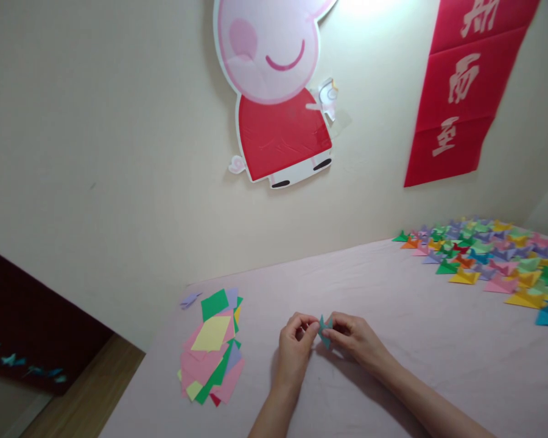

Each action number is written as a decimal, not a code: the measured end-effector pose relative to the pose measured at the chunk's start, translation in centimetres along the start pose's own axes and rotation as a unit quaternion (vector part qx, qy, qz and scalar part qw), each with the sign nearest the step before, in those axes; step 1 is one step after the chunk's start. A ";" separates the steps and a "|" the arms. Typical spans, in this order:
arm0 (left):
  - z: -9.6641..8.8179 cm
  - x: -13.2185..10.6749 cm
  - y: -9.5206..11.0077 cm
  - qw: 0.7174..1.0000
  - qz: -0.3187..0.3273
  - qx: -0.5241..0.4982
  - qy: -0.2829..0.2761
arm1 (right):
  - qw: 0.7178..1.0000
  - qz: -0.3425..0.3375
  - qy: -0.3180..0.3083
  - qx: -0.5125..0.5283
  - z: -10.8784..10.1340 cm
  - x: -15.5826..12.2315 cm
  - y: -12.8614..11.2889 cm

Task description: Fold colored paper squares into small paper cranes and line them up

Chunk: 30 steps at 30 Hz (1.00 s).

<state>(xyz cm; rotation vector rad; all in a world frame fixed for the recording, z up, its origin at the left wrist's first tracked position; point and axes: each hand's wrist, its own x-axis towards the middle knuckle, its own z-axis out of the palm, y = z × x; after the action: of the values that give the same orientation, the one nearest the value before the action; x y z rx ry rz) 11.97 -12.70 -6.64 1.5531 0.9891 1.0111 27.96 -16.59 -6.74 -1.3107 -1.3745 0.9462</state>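
A small blue-green folded paper piece (324, 333) is held up between my two hands, just above the pink cloth. My left hand (298, 336) pinches its left side between thumb and fingers. On the other side, my right hand (348, 333) grips the paper with thumb and fingertips closed. Pointed ends of the paper stick out above and below the fingers. The fingertips cover part of its folds.
Loose coloured paper sheets (210, 356) lie in a pile at the left, with a purple folded piece (190, 300) behind them. Rows of colourful folded paper figures (502, 258) cover the right back. A pink cloth (374, 292) spreads below a wall with a pig cutout (283, 137) and red banner (456, 121).
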 end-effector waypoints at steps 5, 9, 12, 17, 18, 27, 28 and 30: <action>-0.1 0.0 0.7 1.000 0.019 0.013 -0.001 | 1.000 -0.006 0.007 -0.004 -0.1 0.1 -0.2; 0.2 0.0 0.3 1.000 0.007 -0.012 0.003 | 1.000 -0.016 0.012 0.003 -0.1 0.0 -0.4; 0.4 0.0 0.0 0.999 -0.001 -0.036 0.009 | 1.000 -0.017 0.019 0.016 -0.1 0.1 -0.4; 0.8 -0.3 0.2 0.998 -0.011 -0.054 0.022 | 0.999 -0.014 0.025 0.029 0.0 0.1 -0.3; 0.9 -0.4 0.2 0.998 -0.013 -0.054 0.024 | 0.999 -0.014 0.026 0.031 0.1 0.1 -0.3; 2.0 -1.5 0.2 0.998 -0.022 -0.017 0.051 | 0.998 -0.017 0.061 0.023 1.3 -0.4 -0.3; 2.0 -1.6 0.3 0.999 -0.022 -0.003 0.049 | 0.998 -0.018 0.065 0.016 1.4 -0.4 -0.2; 1.8 -1.7 0.5 0.999 -0.023 0.025 0.040 | 0.997 -0.021 0.072 0.003 1.4 -0.4 -0.1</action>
<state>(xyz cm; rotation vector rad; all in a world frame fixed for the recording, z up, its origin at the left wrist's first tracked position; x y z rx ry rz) 13.22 -14.95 -6.62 1.5342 1.1078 1.0301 26.55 -16.88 -7.00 -1.3145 -1.2813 0.8108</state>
